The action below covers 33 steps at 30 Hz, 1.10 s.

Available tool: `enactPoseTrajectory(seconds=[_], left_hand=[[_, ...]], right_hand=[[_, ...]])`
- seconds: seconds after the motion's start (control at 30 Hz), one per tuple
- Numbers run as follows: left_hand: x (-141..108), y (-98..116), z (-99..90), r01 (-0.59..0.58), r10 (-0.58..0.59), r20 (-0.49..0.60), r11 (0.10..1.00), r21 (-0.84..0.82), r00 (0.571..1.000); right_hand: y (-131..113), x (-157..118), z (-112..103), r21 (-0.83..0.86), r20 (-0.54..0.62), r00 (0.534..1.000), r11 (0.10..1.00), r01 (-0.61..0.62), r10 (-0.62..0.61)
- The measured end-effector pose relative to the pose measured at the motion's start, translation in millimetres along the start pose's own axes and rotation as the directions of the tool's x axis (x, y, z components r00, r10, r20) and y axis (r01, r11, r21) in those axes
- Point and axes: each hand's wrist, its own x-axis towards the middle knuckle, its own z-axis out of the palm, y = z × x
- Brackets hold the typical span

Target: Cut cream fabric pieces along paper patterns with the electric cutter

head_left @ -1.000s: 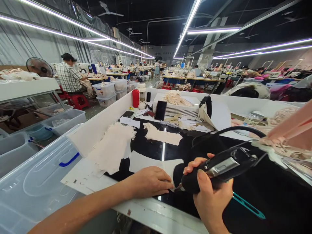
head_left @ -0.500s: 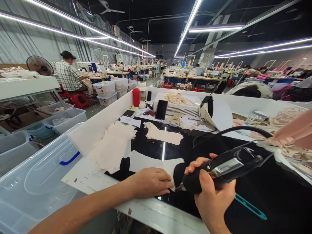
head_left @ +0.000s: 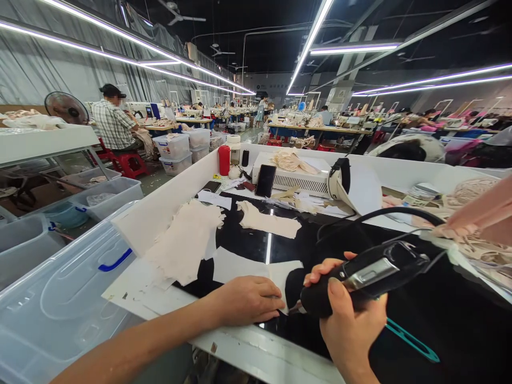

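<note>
My left hand (head_left: 250, 300) lies flat on a white cut piece (head_left: 236, 265), at its right end near the table's front edge. Its fingers are stretched out and rest on the piece. My right hand (head_left: 350, 325) is wrapped round a black corded hand tool (head_left: 370, 272) with a silver plate on top. The tool's narrow tip points left and down, close to my left fingertips and the edge of the piece. Whether the tip touches the piece, I cannot tell. A ragged-edged pile of cream fabric pieces (head_left: 186, 240) lies to the left, and a cream strip (head_left: 269, 220) lies farther back.
A teal slotted tool (head_left: 414, 341) lies right of my right hand. Behind are a phone (head_left: 265, 180), a white vented box (head_left: 306, 181), a red container (head_left: 224, 160) and a white visor (head_left: 354, 186). Pink cloth (head_left: 480, 213) hangs at right; clear plastic bins (head_left: 60, 288) stand left.
</note>
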Motion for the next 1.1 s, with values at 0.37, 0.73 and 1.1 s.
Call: enactPoseTrajectory(seconds=[0.37, 0.73, 1.1], left_hand=[[1.4, 1.0, 2.0, 0.022, -0.022, 0.0, 1.0, -0.009, 1.0], [1.2, 1.7, 0.1, 0.013, -0.013, -0.011, 1.0, -0.026, 1.0], [0.9, 1.9, 1.6, 0.023, -0.024, -0.027, 0.999, -0.031, 0.999]], right_hand=[[-8.6, 3.7, 8.6, 0.038, -0.04, 0.999, 0.999, 0.011, -0.009], [-4.5, 1.5, 6.0, 0.03, -0.016, 1.0, 0.999, -0.014, 0.014], [0.5, 1.4, 3.4, -0.024, -0.012, 1.0, 0.999, -0.023, 0.022]])
